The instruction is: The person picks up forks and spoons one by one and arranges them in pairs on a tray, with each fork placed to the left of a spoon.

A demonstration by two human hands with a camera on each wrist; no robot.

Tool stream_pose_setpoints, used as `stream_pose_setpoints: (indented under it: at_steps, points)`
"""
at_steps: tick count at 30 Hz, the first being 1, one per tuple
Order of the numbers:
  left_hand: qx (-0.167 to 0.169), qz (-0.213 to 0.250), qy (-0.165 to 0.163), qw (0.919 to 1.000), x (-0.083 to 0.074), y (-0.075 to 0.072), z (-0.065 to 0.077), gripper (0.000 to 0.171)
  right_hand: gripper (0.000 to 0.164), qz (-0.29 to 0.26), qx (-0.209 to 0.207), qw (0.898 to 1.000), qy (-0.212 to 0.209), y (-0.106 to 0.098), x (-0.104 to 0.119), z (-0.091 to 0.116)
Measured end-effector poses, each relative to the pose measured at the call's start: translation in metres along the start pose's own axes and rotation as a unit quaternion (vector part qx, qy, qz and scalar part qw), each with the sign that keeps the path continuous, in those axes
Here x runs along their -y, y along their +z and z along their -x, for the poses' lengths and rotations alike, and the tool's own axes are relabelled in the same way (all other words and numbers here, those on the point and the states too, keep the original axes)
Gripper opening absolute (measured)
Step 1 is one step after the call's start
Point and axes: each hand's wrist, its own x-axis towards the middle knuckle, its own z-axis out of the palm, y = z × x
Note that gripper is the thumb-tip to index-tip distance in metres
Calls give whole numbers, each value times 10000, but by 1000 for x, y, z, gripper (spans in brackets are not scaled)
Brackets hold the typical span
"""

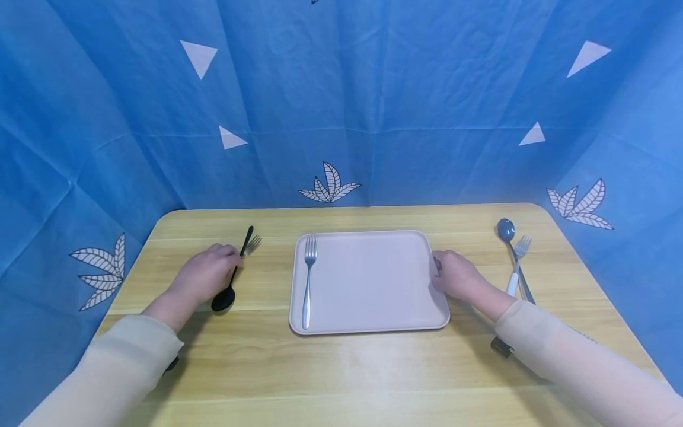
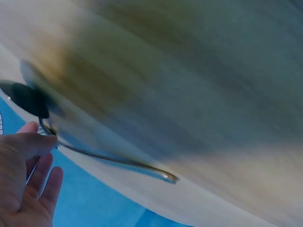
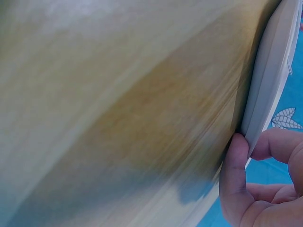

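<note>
My left hand [image 1: 210, 270] pinches a silver-tined fork [image 1: 252, 245] near its neck, where it crosses a black spoon [image 1: 223, 299] on the table. In the head view the hand covers the fork's handle. The left wrist view shows the thumb and fingertips [image 2: 35, 142] meeting beside the dark spoon bowl [image 2: 23, 99], with a long handle [image 2: 118, 161] running right. My right hand [image 1: 458, 276] pinches the right rim of a pale pink tray [image 1: 373, 279]. In the right wrist view, its thumb and finger close on the tray's edge [image 3: 265, 85]. A silver fork [image 1: 307, 290] lies along the tray's left side.
On the right of the wooden table [image 1: 347, 373], a grey spoon [image 1: 506, 230] and a white-handled fork [image 1: 522, 246] lie crossed, partly behind my right forearm. A blue curtain [image 1: 363, 89] encloses the back and sides.
</note>
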Motion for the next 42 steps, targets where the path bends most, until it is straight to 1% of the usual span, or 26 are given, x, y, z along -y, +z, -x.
stream_pose_setpoints:
  at_steps: [3,8,11,14,18,22,28,42]
  points:
    - [6,-139,77,9999,-1,2,3,29,21,-1,6,10000,-7,1,1,0]
    - [-21,-197,83,9998,-5,4,3,28,12,-13,5,10000,-47,1,0,0]
    - [-31,-267,108,9996,-5,4,2,29,11,-38,-29,9999,-109,1,-1,0]
    - [-32,-214,115,9997,-4,4,1,28,11,-59,-45,9998,-157,1,-1,0]
    - [-167,-34,200,9997,-6,6,0,22,11,-29,-48,9999,-146,0,-1,0]
    - [-273,15,252,9993,-9,8,-2,18,12,-38,-51,9999,-134,1,-1,0]
    - [-282,-10,257,9993,-9,10,-2,17,15,-47,-49,9999,-107,3,-1,-1]
    - [-217,-189,206,9994,-12,12,-5,8,14,-23,-26,10000,-8,2,1,0]
